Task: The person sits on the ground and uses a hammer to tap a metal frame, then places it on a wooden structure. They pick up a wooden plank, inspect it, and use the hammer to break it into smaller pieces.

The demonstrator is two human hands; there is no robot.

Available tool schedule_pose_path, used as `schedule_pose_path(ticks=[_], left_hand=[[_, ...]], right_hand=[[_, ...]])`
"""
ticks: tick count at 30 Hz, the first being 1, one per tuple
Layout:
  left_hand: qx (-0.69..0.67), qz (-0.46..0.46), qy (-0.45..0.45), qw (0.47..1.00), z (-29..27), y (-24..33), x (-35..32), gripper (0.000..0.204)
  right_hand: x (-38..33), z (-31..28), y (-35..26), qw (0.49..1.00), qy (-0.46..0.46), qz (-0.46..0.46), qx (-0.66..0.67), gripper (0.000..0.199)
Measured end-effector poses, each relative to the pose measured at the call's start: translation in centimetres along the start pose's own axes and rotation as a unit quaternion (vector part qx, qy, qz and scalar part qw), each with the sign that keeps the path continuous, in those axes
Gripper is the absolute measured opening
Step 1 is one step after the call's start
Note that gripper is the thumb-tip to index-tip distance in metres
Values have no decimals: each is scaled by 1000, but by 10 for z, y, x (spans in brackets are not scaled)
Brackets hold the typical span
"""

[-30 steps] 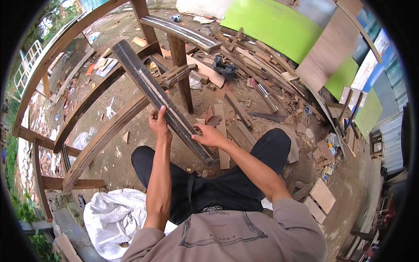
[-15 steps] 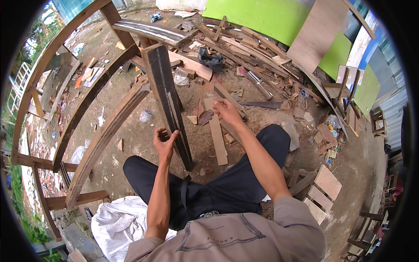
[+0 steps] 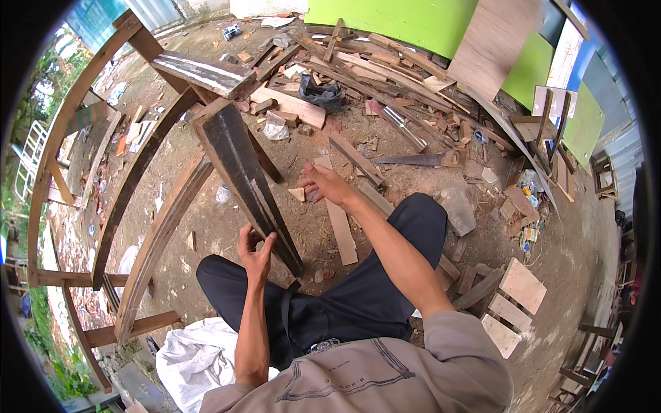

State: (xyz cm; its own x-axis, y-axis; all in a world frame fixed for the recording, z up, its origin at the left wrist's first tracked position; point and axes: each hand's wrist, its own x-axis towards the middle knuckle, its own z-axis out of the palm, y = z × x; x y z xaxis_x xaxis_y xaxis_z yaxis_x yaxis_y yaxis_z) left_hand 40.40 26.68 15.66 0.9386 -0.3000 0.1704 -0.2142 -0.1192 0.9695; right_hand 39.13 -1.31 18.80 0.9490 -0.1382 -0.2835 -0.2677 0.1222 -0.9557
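A large wooden frame with long curved rails fills the left side, and its dark upright board (image 3: pixel 237 165) leans toward me. My left hand (image 3: pixel 256 256) is curled at the lower left edge of this board, thumb against the wood; the fingertips are partly hidden. To the right of the board, my right hand (image 3: pixel 329 187) hangs above the ground, fingers apart and slightly bent, with nothing visible in it. Below that hand lies a flat pale wooden strip (image 3: pixel 340 230). A handsaw (image 3: pixel 416 160) rests on the dirt farther right.
Scrap timber (image 3: pixel 392 69) is heaped at the back, near a black plastic bag (image 3: pixel 320 93) and a green panel (image 3: pixel 392 24). Pale slats (image 3: pixel 511 311) lie to my right. White cloth (image 3: pixel 196 361) is bunched at my left hip.
The wooden frame's dark upright has tipped to the left and nearer to me, with my left hand at its edge. My right hand has moved left and a little nearer, its fingers spreading.
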Motion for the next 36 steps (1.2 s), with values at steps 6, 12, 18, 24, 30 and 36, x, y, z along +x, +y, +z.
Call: schedule_pose_path(ticks=[6, 12, 18, 24, 30, 36], left_hand=[[30, 29, 20, 999, 8, 5, -25, 46], [73, 83, -106, 988, 23, 12, -39, 54], [24, 39, -132, 990, 64, 12, -21, 54], [-5, 24, -253, 967, 84, 8, -4, 54], [117, 27, -346, 930, 78, -51, -23, 64], [184, 18, -389, 902, 85, -69, -25, 68]], right_hand=[[-10, 16, 8, 994, -73, -35, -69, 89], [-34, 32, 0, 982, -125, -142, 30, 71], [-60, 15, -16, 862, -76, -209, 455, 67], [-114, 12, -19, 876, 344, -197, 274, 95], [-168, -5, 1, 833, 456, -164, 267, 100], [-213, -11, 3, 851, 468, -87, 222, 106]])
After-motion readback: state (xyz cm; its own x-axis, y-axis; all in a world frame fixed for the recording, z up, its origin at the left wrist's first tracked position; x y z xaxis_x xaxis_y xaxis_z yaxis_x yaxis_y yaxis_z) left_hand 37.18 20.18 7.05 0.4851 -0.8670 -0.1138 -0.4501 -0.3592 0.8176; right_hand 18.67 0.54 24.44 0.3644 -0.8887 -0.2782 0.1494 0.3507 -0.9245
